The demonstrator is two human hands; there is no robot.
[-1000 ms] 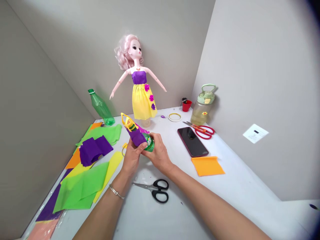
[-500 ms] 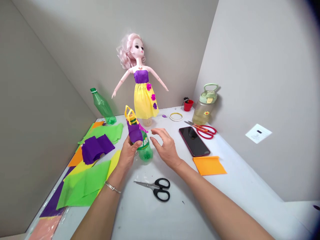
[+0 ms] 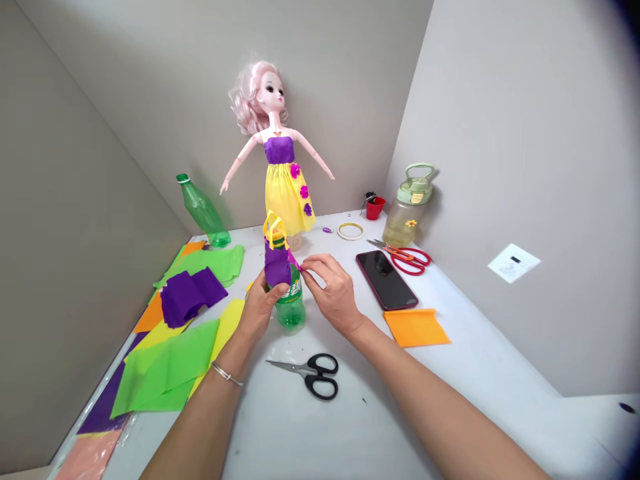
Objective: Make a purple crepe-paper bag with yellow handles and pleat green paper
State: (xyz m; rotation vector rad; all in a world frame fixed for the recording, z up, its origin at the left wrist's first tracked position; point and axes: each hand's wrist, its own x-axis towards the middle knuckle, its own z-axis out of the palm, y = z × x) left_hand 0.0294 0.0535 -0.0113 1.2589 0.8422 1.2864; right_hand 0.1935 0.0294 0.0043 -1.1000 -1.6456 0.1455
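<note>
A green plastic bottle stands on the table, held by my left hand, whose thumb presses on its front. Purple paper wraps the bottle's upper part, with yellow strips looped around its top. On its right side hangs a magenta strip. My right hand pinches the end of that strip between thumb and fingers. Scissors with black handles lie just in front of the bottle. Behind it stands a doll in a purple and yellow dress.
Left lie green sheets and a folded purple piece. Another green bottle leans at the back wall. To the right are a phone, an orange sheet, red-handled scissors, a tape roll and a water bottle.
My right hand has closed from an open pose onto the magenta strip. The wrapped bottle has straightened upright and its top has moved right in my left hand.
</note>
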